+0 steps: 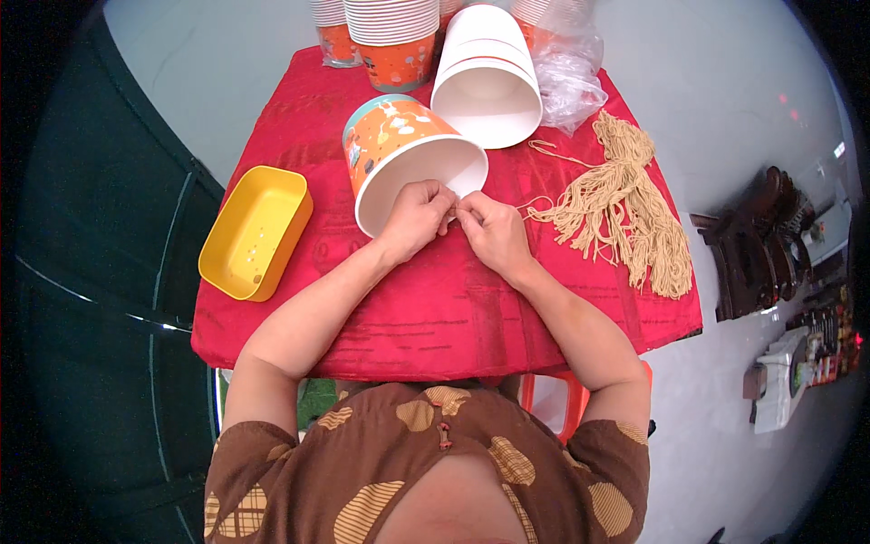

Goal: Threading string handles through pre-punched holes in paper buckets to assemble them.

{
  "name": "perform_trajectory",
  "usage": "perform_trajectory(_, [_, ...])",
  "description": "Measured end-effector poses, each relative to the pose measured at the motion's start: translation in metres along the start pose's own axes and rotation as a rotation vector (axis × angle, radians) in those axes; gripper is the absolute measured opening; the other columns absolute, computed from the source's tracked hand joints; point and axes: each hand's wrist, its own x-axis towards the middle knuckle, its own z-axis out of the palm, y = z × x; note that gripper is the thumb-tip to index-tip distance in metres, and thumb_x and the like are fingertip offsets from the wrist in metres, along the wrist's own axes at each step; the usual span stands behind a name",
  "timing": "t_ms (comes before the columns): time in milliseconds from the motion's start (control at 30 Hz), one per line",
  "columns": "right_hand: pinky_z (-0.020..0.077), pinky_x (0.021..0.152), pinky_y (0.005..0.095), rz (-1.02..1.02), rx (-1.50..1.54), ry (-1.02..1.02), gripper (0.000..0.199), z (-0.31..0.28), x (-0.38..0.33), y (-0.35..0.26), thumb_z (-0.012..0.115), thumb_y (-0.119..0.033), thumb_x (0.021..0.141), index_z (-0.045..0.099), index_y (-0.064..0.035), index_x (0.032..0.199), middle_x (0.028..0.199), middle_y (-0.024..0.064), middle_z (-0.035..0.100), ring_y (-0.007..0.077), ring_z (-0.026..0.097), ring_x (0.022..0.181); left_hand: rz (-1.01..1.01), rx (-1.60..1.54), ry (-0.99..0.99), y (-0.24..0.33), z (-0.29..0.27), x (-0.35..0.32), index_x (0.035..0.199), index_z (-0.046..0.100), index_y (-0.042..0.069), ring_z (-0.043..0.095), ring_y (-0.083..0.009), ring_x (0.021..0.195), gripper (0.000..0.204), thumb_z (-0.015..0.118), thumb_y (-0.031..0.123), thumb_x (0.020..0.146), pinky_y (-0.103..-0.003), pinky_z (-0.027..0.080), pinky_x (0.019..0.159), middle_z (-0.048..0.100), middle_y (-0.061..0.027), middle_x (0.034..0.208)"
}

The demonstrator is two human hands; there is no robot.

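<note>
Bucket [415, 165] on red tablecloth [399, 322], furniture [745, 263] rightward

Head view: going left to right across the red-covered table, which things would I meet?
Yellow rectangular plastic tub, orange patterned paper bucket, white cylindrical paper bucket, loose bundle of tan yarn.

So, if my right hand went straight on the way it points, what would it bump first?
Probably your left hand: its fingertips are right where your right hand points. The tub seems next, but depth is hard to judge.
</note>
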Motion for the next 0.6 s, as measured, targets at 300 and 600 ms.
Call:
perform_trajectory(300, [0.0477,0.054,0.0368,-0.005,0.019,0.005,0.007,0.002,0.000,0.005,0.064,-0.009,0.084,0.064,-0.0018,0.085,0.068,0.0160,0.062,0.0276,0.064,0.059,0.045,0.284,0.101,0.001,-0.006,-0.003,0.095,0.064,0.000,0.056,-0.0140,0.066,0.019,0.050,0.012,0.094,-0.029,0.047,0.057,0.060,-0.0067,0.076])
perform_trajectory(600, [0.0481,0.054,0.0409,0.019,0.007,-0.027,0.009,0.000,0.001,0.001,0.065,-0.012,0.083,0.061,-0.0035,0.083,0.067,0.0151,0.063,0.0308,0.064,0.061,0.278,0.610,0.140,-0.008,-0.004,-0.003,0.088,0.064,-0.002,0.062,-0.0228,0.078,0.013,0.067,0.008,0.081,-0.035,0.050,0.072,0.064,-0.0145,0.085])
